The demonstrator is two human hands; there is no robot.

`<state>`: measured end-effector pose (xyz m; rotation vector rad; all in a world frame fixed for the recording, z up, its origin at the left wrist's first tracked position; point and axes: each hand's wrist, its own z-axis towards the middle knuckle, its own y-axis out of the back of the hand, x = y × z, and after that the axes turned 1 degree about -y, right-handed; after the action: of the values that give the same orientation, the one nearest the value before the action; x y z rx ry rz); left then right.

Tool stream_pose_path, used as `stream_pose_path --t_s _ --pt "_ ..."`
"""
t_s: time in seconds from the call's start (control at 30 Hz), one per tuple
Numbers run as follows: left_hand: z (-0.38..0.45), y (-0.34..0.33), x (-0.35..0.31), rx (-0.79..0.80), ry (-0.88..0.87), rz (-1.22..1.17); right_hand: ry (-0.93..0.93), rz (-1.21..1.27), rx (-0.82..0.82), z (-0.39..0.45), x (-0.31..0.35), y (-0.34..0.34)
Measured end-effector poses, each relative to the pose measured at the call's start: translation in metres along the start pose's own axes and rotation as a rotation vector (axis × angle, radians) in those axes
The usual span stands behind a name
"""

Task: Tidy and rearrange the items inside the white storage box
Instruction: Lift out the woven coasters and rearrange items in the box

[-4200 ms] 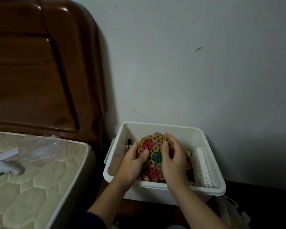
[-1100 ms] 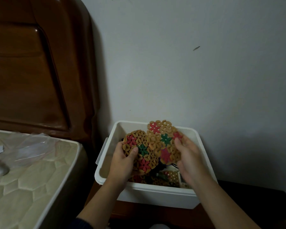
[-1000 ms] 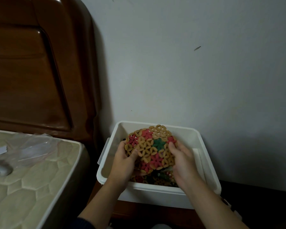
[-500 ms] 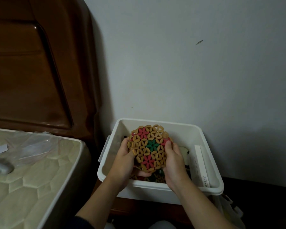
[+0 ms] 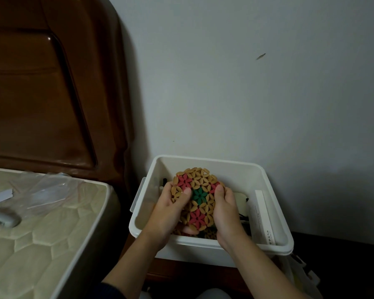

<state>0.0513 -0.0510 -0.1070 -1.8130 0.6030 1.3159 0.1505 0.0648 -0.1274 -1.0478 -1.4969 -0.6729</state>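
Note:
A white storage box [image 5: 266, 175] stands on a dark wooden stand against the wall. Over its middle I hold a stack of round wooden flower-pattern coasters [image 5: 200, 196], tan with red and green petals, tilted up on edge. My left hand [image 5: 171, 212] grips the stack's left edge, thumb on its face. My right hand [image 5: 225, 209] grips the right edge. More coasters [image 5: 211, 234] lie in the box beneath. A flat white carton [image 5: 263, 214] stands on edge along the box's right wall. Dark pens [image 5: 164, 182] poke up at the box's left side.
A mattress [image 5: 41, 229] fills the lower left, close to the box, with a clear plastic bag [image 5: 48, 190] and a white object [image 5: 0, 216] on it. A brown headboard [image 5: 52, 83] rises behind. A white bag [image 5: 300, 275] hangs at the box's lower right.
Two coasters held apart a second ago have been brought together into one stack. Both hands have lowered the stack slightly into the box.

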Motion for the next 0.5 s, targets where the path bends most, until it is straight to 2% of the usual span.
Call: stream_pose_path --t_s 0.1,0.37,0.5 --pt "-0.0007 0.0011 0.0009 0.006 -0.036 0.006 0.023 0.017 0.001 -0.0013 0.0011 -0.0001" --pt "-0.0018 0.0011 -0.0008 0.036 -0.003 0.038 0.038 -0.015 0.019 -0.0012 0.0029 -0.0006" --pt "-0.0033 0.0017 -0.0012 0.005 -0.029 0.028 0.032 -0.066 0.028 -0.0007 0.0027 0.0012"
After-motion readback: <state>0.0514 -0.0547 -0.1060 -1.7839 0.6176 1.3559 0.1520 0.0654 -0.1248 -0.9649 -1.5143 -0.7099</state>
